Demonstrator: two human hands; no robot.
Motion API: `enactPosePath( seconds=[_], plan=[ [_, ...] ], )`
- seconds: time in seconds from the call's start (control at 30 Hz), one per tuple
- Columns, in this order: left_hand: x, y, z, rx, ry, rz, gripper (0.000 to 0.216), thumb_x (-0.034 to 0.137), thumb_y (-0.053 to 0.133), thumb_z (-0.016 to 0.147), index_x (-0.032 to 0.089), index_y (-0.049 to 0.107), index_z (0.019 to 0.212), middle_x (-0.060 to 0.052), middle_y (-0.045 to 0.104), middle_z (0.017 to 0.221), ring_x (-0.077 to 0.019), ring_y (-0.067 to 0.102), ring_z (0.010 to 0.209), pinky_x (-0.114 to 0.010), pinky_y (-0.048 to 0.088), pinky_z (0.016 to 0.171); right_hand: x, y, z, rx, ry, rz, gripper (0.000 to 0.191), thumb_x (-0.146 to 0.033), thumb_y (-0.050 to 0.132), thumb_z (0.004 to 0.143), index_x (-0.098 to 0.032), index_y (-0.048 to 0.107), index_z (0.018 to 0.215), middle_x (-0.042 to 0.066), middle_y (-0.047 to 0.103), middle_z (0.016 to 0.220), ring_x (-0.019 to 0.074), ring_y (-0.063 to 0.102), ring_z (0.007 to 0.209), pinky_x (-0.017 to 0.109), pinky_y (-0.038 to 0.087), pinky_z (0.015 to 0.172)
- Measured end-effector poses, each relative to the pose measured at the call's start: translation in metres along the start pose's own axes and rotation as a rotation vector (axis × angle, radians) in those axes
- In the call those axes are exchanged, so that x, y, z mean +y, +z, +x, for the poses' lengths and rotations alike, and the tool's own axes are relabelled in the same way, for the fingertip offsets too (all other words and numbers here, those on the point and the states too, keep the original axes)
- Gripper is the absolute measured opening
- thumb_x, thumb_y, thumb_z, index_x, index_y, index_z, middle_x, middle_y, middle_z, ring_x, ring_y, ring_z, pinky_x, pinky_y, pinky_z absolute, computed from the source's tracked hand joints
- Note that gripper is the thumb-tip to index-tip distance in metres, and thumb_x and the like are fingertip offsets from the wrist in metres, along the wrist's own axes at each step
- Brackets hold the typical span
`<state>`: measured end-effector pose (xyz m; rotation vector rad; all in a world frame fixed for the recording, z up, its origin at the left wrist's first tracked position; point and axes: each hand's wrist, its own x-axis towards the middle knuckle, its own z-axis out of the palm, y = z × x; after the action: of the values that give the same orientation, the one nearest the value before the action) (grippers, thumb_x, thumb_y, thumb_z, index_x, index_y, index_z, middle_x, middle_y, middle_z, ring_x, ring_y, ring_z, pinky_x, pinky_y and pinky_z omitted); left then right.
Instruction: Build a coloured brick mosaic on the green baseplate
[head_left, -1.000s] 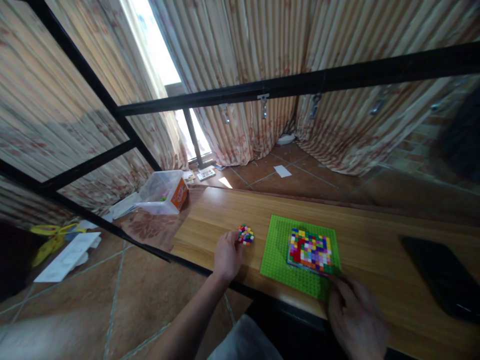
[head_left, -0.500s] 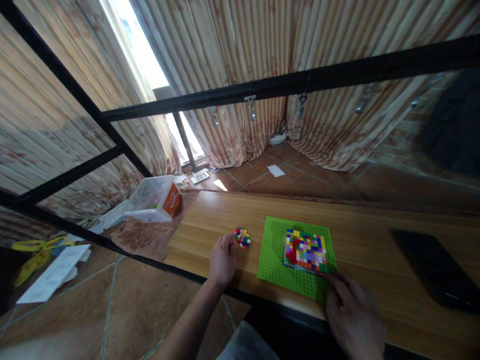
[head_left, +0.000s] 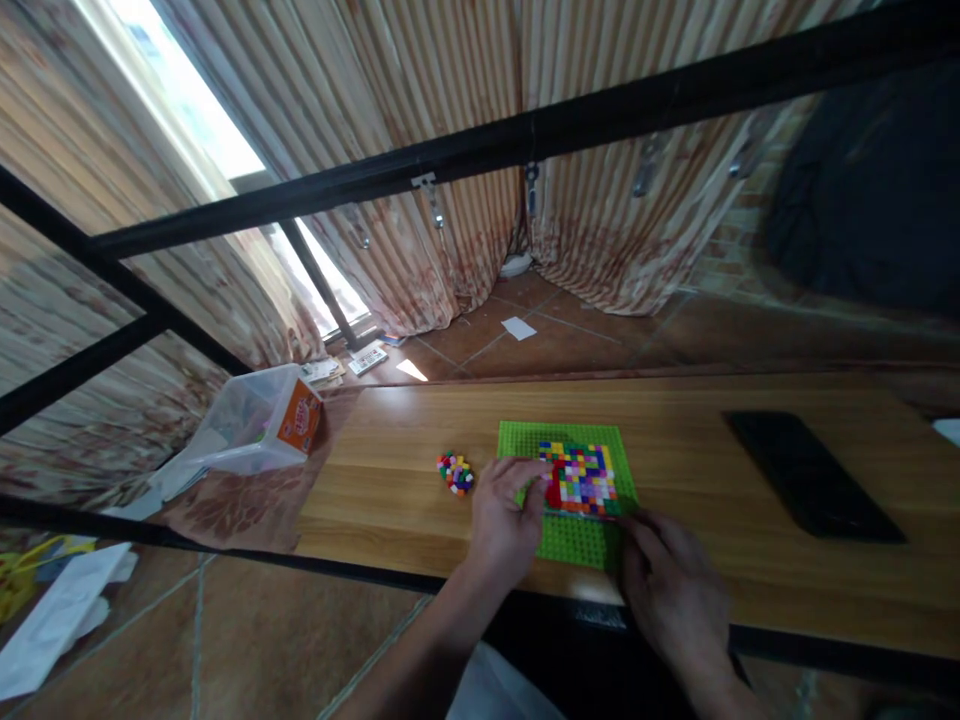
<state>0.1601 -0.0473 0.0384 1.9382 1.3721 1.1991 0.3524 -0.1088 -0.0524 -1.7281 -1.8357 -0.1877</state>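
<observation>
A green studded baseplate (head_left: 577, 545) lies on the wooden table. On it sits a mosaic of small multicoloured building bricks (head_left: 589, 480). At the mosaic's left edge is my left hand (head_left: 506, 515), thumb and index finger pinched together, with what looks like a small pinkish brick at the tips. My right hand (head_left: 675, 585) has its fingers curled at the front right corner of the baseplate, the fingertips close to the mosaic's corner; its thumb is partly hidden in shade. A little pile of loose coloured bricks (head_left: 456, 473) lies left of the baseplate.
A dark flat phone-like slab (head_left: 810, 475) lies on the wooden table (head_left: 390, 470) at the right. Beyond its left end, a clear plastic box (head_left: 251, 430) with an orange label stands on the floor. A black metal rail (head_left: 480, 150) crosses ahead, before striped curtains (head_left: 420, 80).
My left hand has moved right, from the loose brick pile to the mosaic's left edge. My right hand stays at the baseplate's front right corner. The camera view has shifted to the right.
</observation>
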Motion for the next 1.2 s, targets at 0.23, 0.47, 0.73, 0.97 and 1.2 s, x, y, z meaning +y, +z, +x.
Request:
enactPosePath(
  seconds=[0.23, 0.47, 0.73, 0.97, 1.2],
  plan=[
    [-0.007, 0.026, 0.014, -0.021, 0.02, 0.134, 0.016, 0.018, 0.06, 0.086, 0.027, 0.073, 0.089, 0.0, 0.074, 0.092, -0.0183, 0.062, 0.09, -0.038, 0.042, 0.089, 0.0, 0.001, 0.0, -0.009, 0.005, 0.002, 0.028, -0.027, 0.043, 0.091, -0.019, 0.067, 0.104, 0.01, 0.063, 0.109, 0.0231, 0.057, 0.095, 0.038, 0.051, 0.079],
    [-0.012, 0.029, 0.013, -0.003, 0.04, 0.182, 0.016, 0.016, 0.061, 0.085, 0.026, 0.072, 0.091, 0.001, 0.074, 0.091, -0.0178, 0.061, 0.09, -0.037, 0.04, 0.088, -0.001, 0.0, 0.0, 0.002, 0.017, 0.025, 0.028, -0.027, 0.044, 0.091, -0.02, 0.067, 0.105, 0.01, 0.062, 0.109, 0.0232, 0.057, 0.096, 0.039, 0.051, 0.08],
    [-0.008, 0.028, 0.008, 0.043, 0.064, 0.306, 0.017, 0.017, 0.062, 0.083, 0.026, 0.071, 0.094, -0.001, 0.071, 0.093, -0.0193, 0.058, 0.09, -0.037, 0.039, 0.085, 0.0, 0.0, 0.0, -0.008, 0.011, 0.019, 0.028, -0.026, 0.044, 0.091, -0.019, 0.067, 0.105, 0.01, 0.063, 0.108, 0.0236, 0.057, 0.096, 0.038, 0.05, 0.079],
    [-0.007, 0.024, 0.012, -0.033, 0.135, 0.421, 0.016, 0.025, 0.059, 0.087, 0.03, 0.072, 0.095, -0.003, 0.07, 0.101, -0.0217, 0.056, 0.095, -0.043, 0.035, 0.09, -0.001, 0.0, 0.0, -0.005, 0.011, 0.012, 0.027, -0.026, 0.044, 0.091, -0.019, 0.066, 0.105, 0.009, 0.063, 0.108, 0.023, 0.057, 0.095, 0.038, 0.051, 0.079],
    [-0.012, 0.02, 0.012, -0.061, 0.161, 0.461, 0.017, 0.023, 0.058, 0.089, 0.031, 0.073, 0.087, -0.001, 0.071, 0.1, -0.0211, 0.056, 0.094, -0.044, 0.033, 0.093, 0.002, 0.002, -0.001, 0.0, 0.005, 0.027, 0.028, -0.026, 0.044, 0.09, -0.021, 0.066, 0.105, 0.009, 0.062, 0.11, 0.0229, 0.057, 0.096, 0.038, 0.051, 0.078]
  ],
)
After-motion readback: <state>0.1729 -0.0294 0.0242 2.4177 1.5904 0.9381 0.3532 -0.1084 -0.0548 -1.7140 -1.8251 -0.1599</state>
